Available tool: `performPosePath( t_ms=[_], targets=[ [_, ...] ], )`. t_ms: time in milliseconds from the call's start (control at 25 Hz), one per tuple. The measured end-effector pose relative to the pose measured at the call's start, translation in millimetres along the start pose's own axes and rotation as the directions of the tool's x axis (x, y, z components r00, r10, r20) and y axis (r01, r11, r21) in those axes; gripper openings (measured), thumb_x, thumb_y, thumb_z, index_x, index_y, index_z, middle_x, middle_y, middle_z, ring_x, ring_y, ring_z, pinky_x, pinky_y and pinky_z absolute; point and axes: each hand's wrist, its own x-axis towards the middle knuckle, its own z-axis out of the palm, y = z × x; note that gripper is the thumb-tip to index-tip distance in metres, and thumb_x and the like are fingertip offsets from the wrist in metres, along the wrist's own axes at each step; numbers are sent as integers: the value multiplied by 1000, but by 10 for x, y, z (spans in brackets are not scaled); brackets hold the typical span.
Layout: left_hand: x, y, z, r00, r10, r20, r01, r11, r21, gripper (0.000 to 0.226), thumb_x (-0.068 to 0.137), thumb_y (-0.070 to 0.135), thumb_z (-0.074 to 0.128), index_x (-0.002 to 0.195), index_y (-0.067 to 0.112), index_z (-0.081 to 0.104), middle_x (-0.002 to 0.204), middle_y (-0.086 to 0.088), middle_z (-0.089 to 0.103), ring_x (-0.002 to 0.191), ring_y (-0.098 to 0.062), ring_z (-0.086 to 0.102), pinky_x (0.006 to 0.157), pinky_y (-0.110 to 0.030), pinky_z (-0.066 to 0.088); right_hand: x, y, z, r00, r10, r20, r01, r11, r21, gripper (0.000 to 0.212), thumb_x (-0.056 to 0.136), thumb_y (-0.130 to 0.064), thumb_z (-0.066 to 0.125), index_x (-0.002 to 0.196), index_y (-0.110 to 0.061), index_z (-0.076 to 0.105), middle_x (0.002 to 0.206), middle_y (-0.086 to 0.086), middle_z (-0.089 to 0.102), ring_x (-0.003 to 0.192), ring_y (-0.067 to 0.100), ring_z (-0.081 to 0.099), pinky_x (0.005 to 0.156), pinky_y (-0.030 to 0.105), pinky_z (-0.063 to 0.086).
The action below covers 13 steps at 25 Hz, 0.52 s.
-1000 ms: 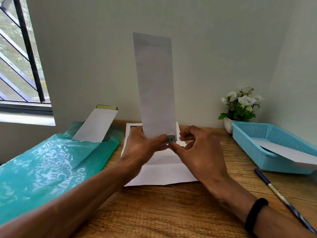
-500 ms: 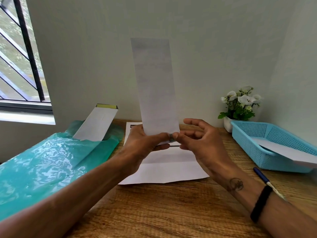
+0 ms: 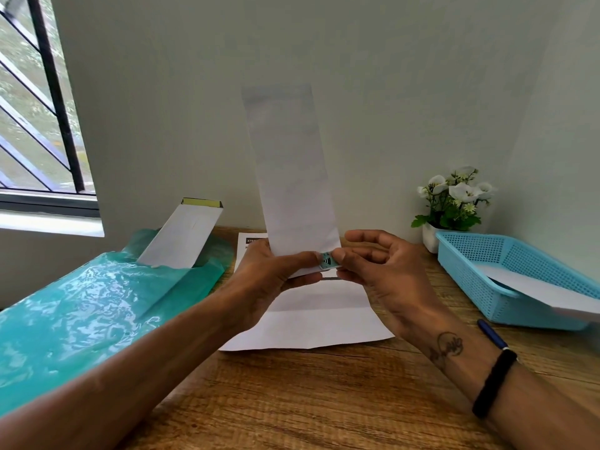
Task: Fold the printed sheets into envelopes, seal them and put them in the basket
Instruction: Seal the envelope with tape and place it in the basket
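Envelope (image 3: 292, 177) stands upright above the surface's far edge, your left hand (image 3: 269, 274) gripping its bottom, your right hand (image 3: 383, 271) pinching a sticker (image 3: 327, 262) there; sealing unfinished, basket (image 3: 519, 280) holds one.

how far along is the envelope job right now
Done: one envelope lies in the blue basket. In hand: left hand holds an upright envelope while right hand pinches a small sticker at its bottom edge. Left: the printed sheet on the table.
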Motion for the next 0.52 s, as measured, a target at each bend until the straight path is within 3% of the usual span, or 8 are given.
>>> performPosePath(
  t_ms=[240, 360, 520],
  targets=[
    [-23, -41, 11, 1000, 6, 22, -7, 996, 85, 74, 67, 16, 90, 133, 9, 58, 121, -17, 72, 102, -32, 77, 95, -47, 62, 14, 2, -30, 999, -24, -22, 25, 999, 36, 29, 83, 1, 82, 109, -3, 71, 90, 9, 82, 87, 24, 80, 71, 31, 66],
    [-16, -18, -2, 1000, -2, 7, 1, 998, 64, 70, 70, 13, 89, 132, 7, 59, 118, -18, 74, 97, -31, 79, 94, -45, 62, 17, 15, -28, 999, -35, -8, 36, 999, 16, 30, 85, 4, 79, 112, -5, 71, 93, 8, 82, 90, 23, 80, 76, 35, 66],
    [-15, -15, -7, 1000, -6, -22, 7, 998, 59, 82, 57, 21, 89, 132, 9, 60, 119, -18, 74, 97, -31, 79, 91, -43, 64, 20, 37, -13, 999, -31, 32, 32, 999, -26, 42, 81, 11, 80, 116, -12, 72, 100, 4, 82, 98, 18, 79, 86, 41, 64]
  ],
)
